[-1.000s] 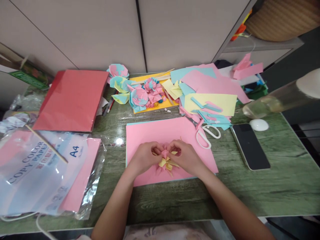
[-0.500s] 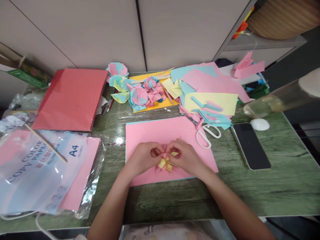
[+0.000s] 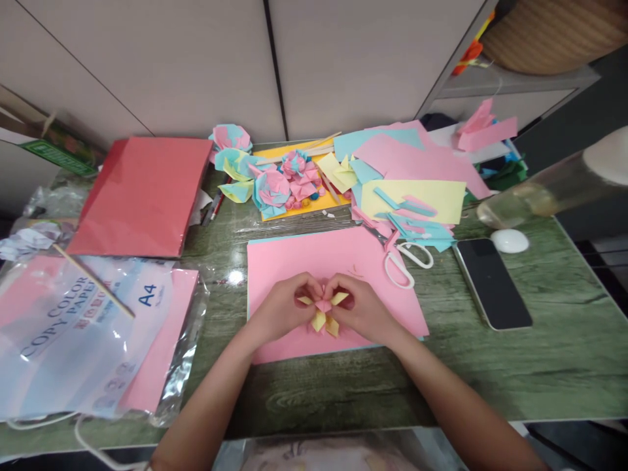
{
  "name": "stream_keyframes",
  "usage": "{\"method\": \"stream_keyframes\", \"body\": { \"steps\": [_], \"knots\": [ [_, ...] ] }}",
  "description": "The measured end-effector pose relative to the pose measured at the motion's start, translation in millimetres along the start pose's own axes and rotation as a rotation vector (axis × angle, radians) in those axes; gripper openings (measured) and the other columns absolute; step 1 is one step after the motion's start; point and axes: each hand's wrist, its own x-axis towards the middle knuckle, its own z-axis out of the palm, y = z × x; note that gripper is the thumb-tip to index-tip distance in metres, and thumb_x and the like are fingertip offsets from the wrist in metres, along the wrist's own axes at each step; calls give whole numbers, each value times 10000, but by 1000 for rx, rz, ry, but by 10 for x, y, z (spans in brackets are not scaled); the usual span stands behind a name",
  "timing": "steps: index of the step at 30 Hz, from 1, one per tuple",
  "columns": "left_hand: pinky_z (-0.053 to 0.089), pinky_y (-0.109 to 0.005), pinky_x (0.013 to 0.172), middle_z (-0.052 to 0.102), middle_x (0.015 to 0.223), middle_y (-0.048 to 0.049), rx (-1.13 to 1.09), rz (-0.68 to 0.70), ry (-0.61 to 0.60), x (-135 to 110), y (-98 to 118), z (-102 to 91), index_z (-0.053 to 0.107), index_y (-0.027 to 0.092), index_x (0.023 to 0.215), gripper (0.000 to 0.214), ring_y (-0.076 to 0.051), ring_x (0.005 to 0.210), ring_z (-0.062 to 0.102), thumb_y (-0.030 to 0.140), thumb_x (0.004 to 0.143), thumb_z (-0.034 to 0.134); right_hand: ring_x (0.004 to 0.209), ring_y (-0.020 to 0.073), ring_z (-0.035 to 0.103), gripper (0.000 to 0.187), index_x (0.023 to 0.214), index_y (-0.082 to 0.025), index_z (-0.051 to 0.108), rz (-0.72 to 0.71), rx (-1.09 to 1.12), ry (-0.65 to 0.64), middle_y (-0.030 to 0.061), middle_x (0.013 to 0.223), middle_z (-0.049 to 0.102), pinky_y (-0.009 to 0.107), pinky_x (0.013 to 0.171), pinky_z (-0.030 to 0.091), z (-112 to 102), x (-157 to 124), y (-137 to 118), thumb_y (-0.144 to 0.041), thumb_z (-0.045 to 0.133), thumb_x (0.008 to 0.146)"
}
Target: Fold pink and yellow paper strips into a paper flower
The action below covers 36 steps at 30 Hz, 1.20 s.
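Right hand (image 3: 362,302) had edged toward nine o'clock, I noticed; it and left hand (image 3: 279,306) pinched paper flower (image 3: 323,305) from three and nine, likely to steady it.

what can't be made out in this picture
Head view, pink and yellow folded paper: partly hidden by the left hand and right hand.
Head view, white-handled scissors: tips lost among paper scraps.
Head view, woven basket: cut off by the top edge.
Head view, paper packet: smallest print too small and blurred to read.
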Motion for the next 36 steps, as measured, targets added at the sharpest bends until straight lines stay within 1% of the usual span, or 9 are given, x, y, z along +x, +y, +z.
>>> {"method": "stream_keyframes", "body": {
  "steps": [2,3,7,13,19,24,27,31,36],
  "knots": [
    [422,-207,607,557,714,14,-108,-39,-116,41,-12,-36,502,151,723,148,-89,650,518,213,668,625,619,102,493,83,705,-194,506,12,33,-27,-36,675,540,222,577,386,11,1,2,-232,577,725],
    [423,-213,615,552,717,12,-129,-52,-147,58,-16,-53,501,149,726,168,-90,656,515,220,659,638,625,102,493,69,706,-193,510,9,29,-27,-35,682,541,222,584,385,14,3,5,-217,572,725],
    [427,-232,627,559,724,1,-119,-76,-178,79,-22,-84,529,142,756,168,-97,664,509,256,677,625,677,117,511,62,701,-194,526,-16,-59,22,-27,702,558,231,621,384,30,10,15,-132,532,697],
    [430,-223,585,582,686,0,-47,-71,-121,41,-56,-57,547,150,743,143,-102,631,522,270,689,604,682,124,509,122,693,-204,513,-24,-162,48,-22,710,555,234,602,384,63,14,13,-91,492,655],
    [438,-218,605,603,695,7,0,-43,-41,-2,-58,-8,551,156,717,68,-103,640,546,169,667,595,556,89,480,135,724,-217,458,105,-64,-68,-62,634,507,198,504,353,39,7,-7,-101,483,660],
    [418,-199,575,591,664,26,49,-47,17,-5,-53,16,555,162,716,103,-88,611,523,121,635,605,595,89,480,129,736,-211,471,103,-39,-103,-54,680,524,195,518,361,-10,6,-23,-109,499,662],
    [425,-204,584,600,693,10,-7,-58,-43,4,-72,-22,567,155,734,87,-92,625,536,156,658,609,633,92,479,108,739,-204,496,91,-12,-136,-46,705,534,203,554,370,-47,14,1,-123,522,674],
    [415,-194,556,586,670,13,-77,-94,-144,10,-106,-83,581,147,739,91,-81,603,526,199,677,621,614,88,448,55,711,-192,514,97,49,-201,-44,667,507,206,551,357,-80,22,39,-188,568,696],
    [404,-183,532,575,657,18,-109,-158,-257,18,-108,-99,577,137,735,114,-73,588,514,214,677,639,607,86,459,98,719,-179,528,164,84,-356,-38,671,525,210,560,372,-141,25,63,-234,605,693]
  ]
}}
